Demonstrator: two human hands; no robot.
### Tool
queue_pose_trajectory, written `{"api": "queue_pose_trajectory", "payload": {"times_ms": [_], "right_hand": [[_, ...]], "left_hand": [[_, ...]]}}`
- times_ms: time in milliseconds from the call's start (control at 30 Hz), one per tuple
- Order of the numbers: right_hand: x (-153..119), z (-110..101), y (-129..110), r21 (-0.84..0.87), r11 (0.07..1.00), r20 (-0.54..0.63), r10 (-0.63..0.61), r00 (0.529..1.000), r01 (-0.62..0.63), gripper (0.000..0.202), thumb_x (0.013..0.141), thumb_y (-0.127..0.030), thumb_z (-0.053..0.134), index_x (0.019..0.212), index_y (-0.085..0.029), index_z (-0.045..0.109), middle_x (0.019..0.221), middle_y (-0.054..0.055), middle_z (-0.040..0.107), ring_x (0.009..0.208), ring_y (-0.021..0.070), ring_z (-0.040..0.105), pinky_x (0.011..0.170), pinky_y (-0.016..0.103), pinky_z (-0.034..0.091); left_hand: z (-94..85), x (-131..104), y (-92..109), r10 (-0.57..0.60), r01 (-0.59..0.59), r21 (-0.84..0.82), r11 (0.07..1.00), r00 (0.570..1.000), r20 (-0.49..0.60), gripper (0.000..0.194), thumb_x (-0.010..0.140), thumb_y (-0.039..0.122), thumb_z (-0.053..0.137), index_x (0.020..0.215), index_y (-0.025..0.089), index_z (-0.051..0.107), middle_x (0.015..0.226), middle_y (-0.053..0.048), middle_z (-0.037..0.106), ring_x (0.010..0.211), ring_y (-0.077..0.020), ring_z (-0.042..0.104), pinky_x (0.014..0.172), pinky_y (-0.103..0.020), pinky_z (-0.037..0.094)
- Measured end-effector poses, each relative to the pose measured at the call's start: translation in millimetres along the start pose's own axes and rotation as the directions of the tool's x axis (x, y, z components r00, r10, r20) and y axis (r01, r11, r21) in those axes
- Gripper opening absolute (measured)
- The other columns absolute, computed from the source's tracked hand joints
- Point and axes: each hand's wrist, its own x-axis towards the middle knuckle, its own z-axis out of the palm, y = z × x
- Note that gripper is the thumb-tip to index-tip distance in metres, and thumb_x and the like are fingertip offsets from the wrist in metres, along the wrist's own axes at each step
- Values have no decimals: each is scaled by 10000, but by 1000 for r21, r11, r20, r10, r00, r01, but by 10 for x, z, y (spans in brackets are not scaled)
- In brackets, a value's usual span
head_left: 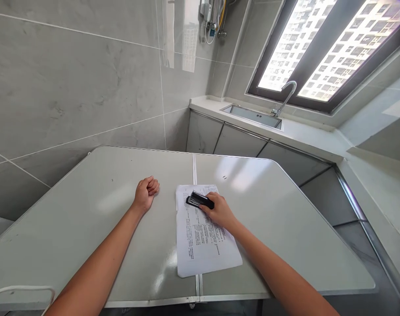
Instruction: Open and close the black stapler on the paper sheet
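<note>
Printed paper sheets (pixel 205 245) lie on the pale folding table, across its centre seam. Over their upper part, my right hand (pixel 218 210) grips a black stapler (pixel 200 200) by its right end, with the stapler's other end pointing left. Whether the stapler touches the paper is hard to tell. My left hand (pixel 147 192) rests on the table to the left of the sheets, its fingers curled into a fist, and nothing shows in it.
The table (pixel 147 254) has a metal seam down its middle. Beyond it stand a counter (pixel 206 105) with a sink (pixel 252 115) and a faucet (pixel 287 94), below a window. A white curved rail (pixel 22 288) is at the lower left.
</note>
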Motion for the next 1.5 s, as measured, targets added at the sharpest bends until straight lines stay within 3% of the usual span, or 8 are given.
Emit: {"api": "queue_pose_trajectory", "payload": {"times_ms": [233, 433, 500, 600, 700, 867, 1267, 1500], "right_hand": [[-377, -453, 620, 3, 995, -60, 97, 993, -97, 323, 942, -509, 577, 840, -209, 637, 855, 41, 630, 766, 196, 565, 694, 316, 458], [-158, -924, 976, 125, 989, 278, 38, 960, -75, 398, 881, -604, 606, 887, -214, 687, 909, 42, 679, 771, 185, 575, 692, 292, 464], [-39, -1019, 1178, 117, 975, 115, 173, 978, -187, 489, 943, -614, 472, 763, -203, 666, 786, 47, 657, 709, 180, 551, 674, 295, 439], [87, -982, 1507, -110, 881, -250, 424, 871, -460, 539, 951, -564, 449, 546, -214, 516, 555, 31, 515, 577, 166, 436, 589, 304, 328], [135, -818, 1716, -323, 766, -342, 453, 823, -556, 455, 925, -479, 490, 566, -208, 559, 586, 50, 552, 591, 173, 443, 584, 302, 263], [140, -686, 1762, -406, 760, -303, 411, 860, -507, 450, 940, -495, 452, 635, -213, 625, 666, 60, 626, 647, 180, 483, 597, 290, 240], [140, -734, 1781, -356, 771, -289, 447, 847, -528, 450, 926, -518, 464, 619, -216, 594, 655, 36, 628, 658, 177, 482, 606, 287, 240], [129, -722, 1750, -326, 811, -370, 363, 855, -486, 447, 925, -475, 514, 566, -211, 558, 588, 39, 590, 607, 172, 471, 593, 298, 284]], "left_hand": [[-68, 38, 22, -76, 83, -145, 986, 996, 49, 548, 910, 315, 632, 595, 205, 197, 533, 66, 163, 466, -86, 205, 482, -275, 246], [-61, -31, 78, -69, 115, -148, 982, 954, 290, 594, 946, 448, 660, 570, 187, 281, 557, 50, 242, 492, -86, 269, 488, -264, 223], [-44, -46, 73, -72, 117, -125, 985, 946, 317, 595, 940, 461, 671, 565, 186, 300, 561, 47, 254, 501, -90, 283, 491, -262, 223], [-35, -43, 74, -53, 94, -150, 984, 964, 262, 569, 931, 409, 689, 571, 189, 308, 565, 50, 248, 508, -94, 272, 489, -260, 233], [-51, -29, 94, -37, 78, -228, 971, 983, 182, 527, 924, 351, 679, 584, 193, 309, 580, 49, 242, 515, -99, 274, 487, -260, 255], [-89, -8, 100, -57, 97, -284, 954, 987, 148, 490, 914, 329, 658, 597, 195, 310, 592, 44, 238, 514, -100, 277, 477, -261, 268], [-101, 9, 81, -76, 120, -327, 937, 987, 144, 442, 904, 277, 634, 600, 198, 324, 603, 39, 224, 514, -106, 260, 464, -259, 256], [-95, 11, 83, -75, 121, -328, 937, 986, 148, 446, 903, 269, 632, 598, 196, 314, 602, 40, 223, 521, -107, 248, 470, -260, 249]]}}
